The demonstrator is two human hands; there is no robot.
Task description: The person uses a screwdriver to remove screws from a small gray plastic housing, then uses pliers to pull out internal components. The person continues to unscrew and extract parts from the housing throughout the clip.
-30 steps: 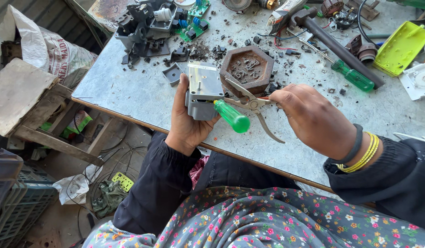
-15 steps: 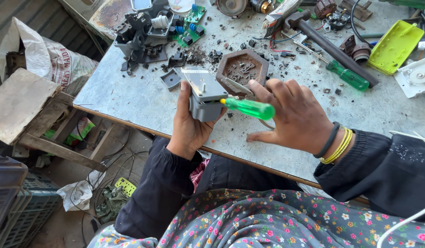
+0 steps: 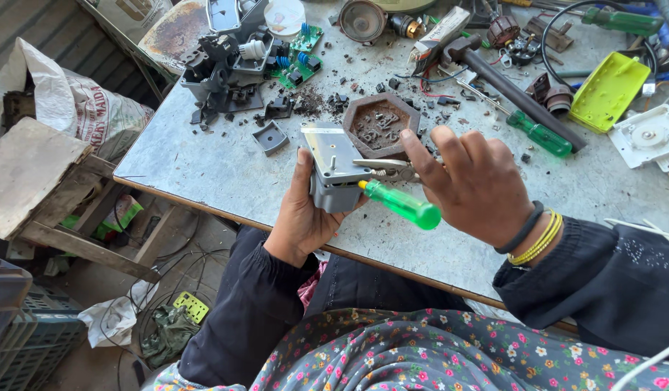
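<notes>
My left hand [image 3: 302, 214] grips a small grey metal-and-plastic box part [image 3: 332, 165] from below, holding it above the table's near edge. My right hand [image 3: 473, 182] holds a screwdriver with a green translucent handle [image 3: 401, 204], its tip at the box's side. A pair of metal pliers [image 3: 386, 168] lies under my right fingers, touching the box. Just behind stands a brown hexagonal dish [image 3: 378, 123] with several small dark bits in it.
The grey table [image 3: 204, 166] carries dismantled dark plastic housings [image 3: 226, 61], green circuit boards [image 3: 299, 54], a hammer [image 3: 508, 90], a second green screwdriver [image 3: 540, 134], a yellow-green cover [image 3: 609, 90] and a white part [image 3: 645, 136]. A wooden stool [image 3: 37, 185] and sack [image 3: 81, 105] stand left.
My right hand has turned the green screwdriver from lying across the box to pointing at its side, handle toward me. My left hand has tilted the box up slightly.
</notes>
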